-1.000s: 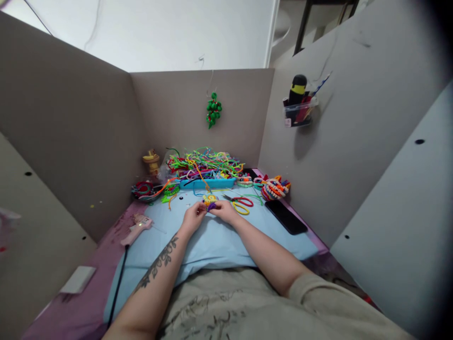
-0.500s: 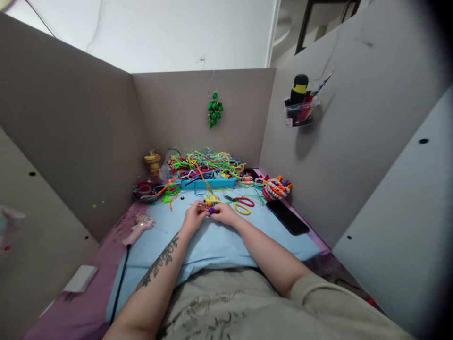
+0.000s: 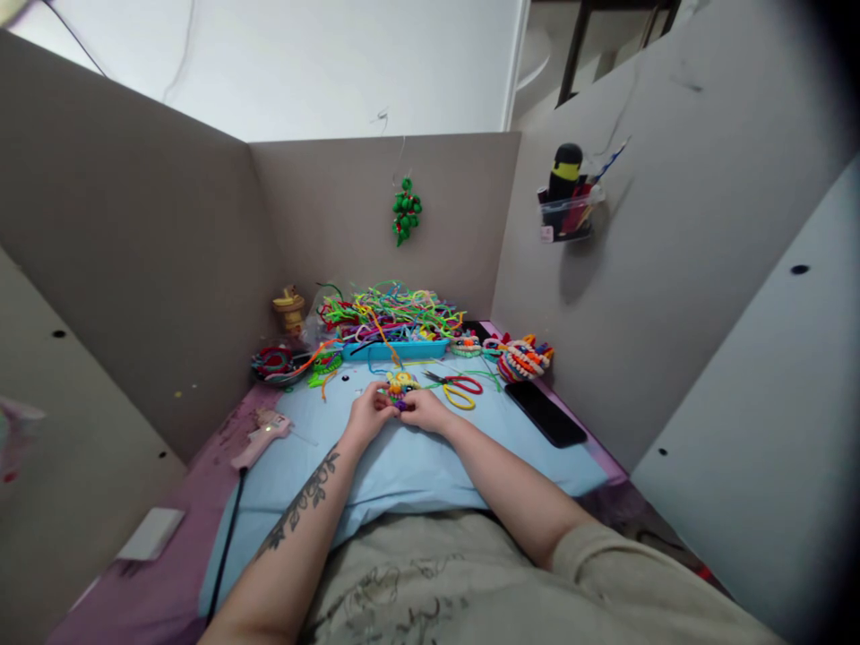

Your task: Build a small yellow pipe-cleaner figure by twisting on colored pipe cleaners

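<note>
A small yellow, orange and purple knotted cord figure point(image 3: 402, 382) is held between my two hands, low over the light blue cloth point(image 3: 417, 457). My left hand point(image 3: 372, 413) pinches it from the left, fingers closed. On the other side my right hand point(image 3: 425, 411) has its fingertips closed on the purple part. My fingers cover much of the figure's lower portion. Just right of my right hand lie scissors point(image 3: 460, 387) with one red and one yellow handle loop. Loose cords run across the cloth behind the figure.
A blue tray point(image 3: 396, 349) heaped with coloured cords stands at the back. To the right are a black phone point(image 3: 545, 414) and an orange-white cord piece point(image 3: 524, 359). At left are a pink glue gun point(image 3: 262, 439), a dark bowl point(image 3: 279, 365) and a white box point(image 3: 151, 534). Grey panels enclose the table.
My fingers have shifted slightly around the figure, and less of its purple part shows. Both hands stay in nearly the same place. The view has moved very slightly.
</note>
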{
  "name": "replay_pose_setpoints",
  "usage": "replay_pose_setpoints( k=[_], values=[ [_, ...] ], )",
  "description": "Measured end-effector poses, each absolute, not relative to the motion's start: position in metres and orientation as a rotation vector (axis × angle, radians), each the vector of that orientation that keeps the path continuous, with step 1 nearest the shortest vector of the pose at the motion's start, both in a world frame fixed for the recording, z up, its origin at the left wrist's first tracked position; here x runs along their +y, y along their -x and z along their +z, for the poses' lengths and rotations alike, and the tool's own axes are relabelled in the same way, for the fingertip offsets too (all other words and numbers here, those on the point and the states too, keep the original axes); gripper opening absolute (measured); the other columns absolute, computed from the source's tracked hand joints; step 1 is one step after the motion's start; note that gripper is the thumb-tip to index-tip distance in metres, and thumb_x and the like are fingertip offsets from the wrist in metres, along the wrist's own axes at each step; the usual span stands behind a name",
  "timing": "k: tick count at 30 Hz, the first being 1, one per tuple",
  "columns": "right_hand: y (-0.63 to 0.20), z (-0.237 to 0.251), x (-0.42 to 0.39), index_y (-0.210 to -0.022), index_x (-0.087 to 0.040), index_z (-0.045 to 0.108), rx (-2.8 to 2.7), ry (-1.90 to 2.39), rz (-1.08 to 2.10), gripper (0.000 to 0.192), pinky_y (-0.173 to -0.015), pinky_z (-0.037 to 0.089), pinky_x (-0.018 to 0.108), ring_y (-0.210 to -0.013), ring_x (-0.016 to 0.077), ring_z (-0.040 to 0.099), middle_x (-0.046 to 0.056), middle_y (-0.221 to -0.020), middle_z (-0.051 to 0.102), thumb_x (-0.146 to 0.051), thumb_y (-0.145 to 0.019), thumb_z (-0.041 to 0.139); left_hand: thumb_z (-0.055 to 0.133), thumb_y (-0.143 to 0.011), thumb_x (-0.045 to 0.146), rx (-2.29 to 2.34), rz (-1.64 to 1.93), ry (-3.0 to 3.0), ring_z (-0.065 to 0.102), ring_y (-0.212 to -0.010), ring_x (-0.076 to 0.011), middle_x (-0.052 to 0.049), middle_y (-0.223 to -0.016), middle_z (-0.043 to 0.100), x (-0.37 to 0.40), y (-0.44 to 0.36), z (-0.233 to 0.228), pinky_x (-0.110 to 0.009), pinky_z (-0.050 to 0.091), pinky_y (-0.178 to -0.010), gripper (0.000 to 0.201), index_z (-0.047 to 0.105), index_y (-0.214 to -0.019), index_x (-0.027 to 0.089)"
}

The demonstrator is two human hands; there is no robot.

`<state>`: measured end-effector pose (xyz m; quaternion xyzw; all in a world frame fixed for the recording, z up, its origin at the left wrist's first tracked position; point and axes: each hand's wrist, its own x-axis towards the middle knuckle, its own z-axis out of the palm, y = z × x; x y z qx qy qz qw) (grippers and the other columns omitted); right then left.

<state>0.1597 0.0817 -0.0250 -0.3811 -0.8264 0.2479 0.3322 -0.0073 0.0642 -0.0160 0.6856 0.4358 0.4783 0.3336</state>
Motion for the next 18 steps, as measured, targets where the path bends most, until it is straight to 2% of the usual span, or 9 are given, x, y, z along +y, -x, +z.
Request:
replay_pose_setpoints(
  k=[11,18],
  values=[
    [-0.1577,-0.0252,0.0805,-0.058,-0.015,0.061,-2.164,1.115,0.543,0.014,-0.045,0.022,0.021,-0.047,0.0084,0.040,-0.003,-0.049,0.050,-0.025,-0.067,0.057,0.064,-0.065,0.022,1.161,1.227,-1.780,0.064,-0.065,-0.0149,0.001,-0.069,0.066,0.0614,0.0061,-0.0159,-0.026,0.049,-0.063,0.036,0.049,-0.097,0.019],
    [-0.1569,-0.0308,0.0834,-0.059,-0.015,0.062,-2.191,1.115,0.514,0.011,-0.047,0.024,0.021,-0.049,0.0092,0.041,-0.003,-0.051,0.054,-0.024,-0.066,0.059,0.063,-0.066,0.024,1.169,1.217,-1.846,0.061,-0.060,-0.0124,0.003,-0.066,0.064,0.0612,0.0058,-0.0161,-0.022,0.044,-0.056,0.029,0.044,-0.087,0.019]
  ],
)
